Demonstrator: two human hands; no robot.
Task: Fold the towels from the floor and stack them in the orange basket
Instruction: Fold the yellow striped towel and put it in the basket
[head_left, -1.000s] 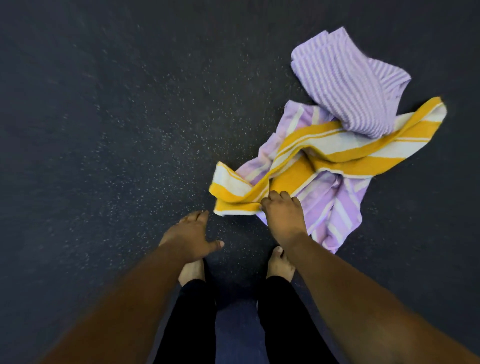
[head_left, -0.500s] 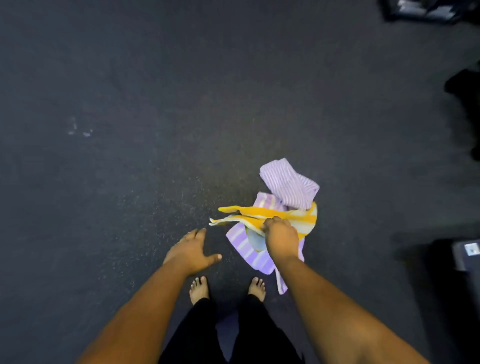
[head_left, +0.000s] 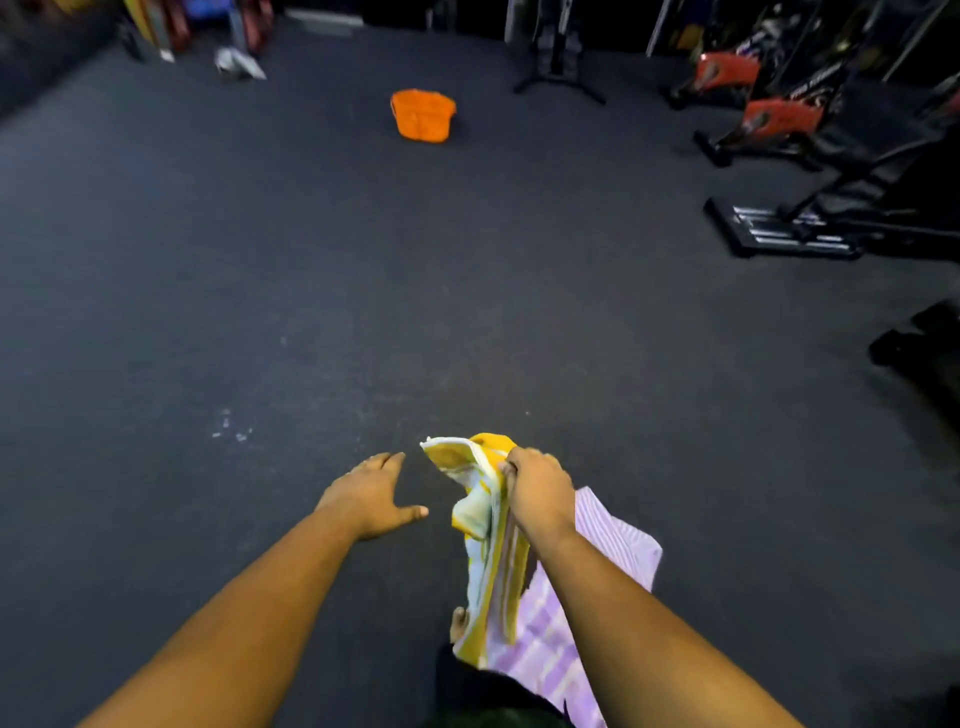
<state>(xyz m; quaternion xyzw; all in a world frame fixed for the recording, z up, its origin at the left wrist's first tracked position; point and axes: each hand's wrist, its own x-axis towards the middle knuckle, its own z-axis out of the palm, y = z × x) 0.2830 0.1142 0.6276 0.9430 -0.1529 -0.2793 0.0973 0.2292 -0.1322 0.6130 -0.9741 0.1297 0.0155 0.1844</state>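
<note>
My right hand (head_left: 535, 486) grips a yellow and white striped towel (head_left: 485, 540), which hangs down from my fist above the floor. Purple striped towels (head_left: 582, 597) lie on the dark floor under and behind it, partly hidden by my right forearm. To the left of the yellow towel, my left hand (head_left: 371, 491) hovers with straight, spread fingers and holds nothing. The orange basket (head_left: 422, 114) stands far ahead on the floor, well beyond both hands.
Dark speckled floor (head_left: 260, 286) stretches between me and the basket. Black and red gym machines (head_left: 810, 156) line the right side. A stand base (head_left: 558, 78) sits right of the basket. Clutter (head_left: 239, 62) lies at the far left wall.
My right hand has lifted the yellow towel off the floor pile. The camera has tilted up as I straightened, so the basket and gym machines came into sight. My left hand stayed open.
</note>
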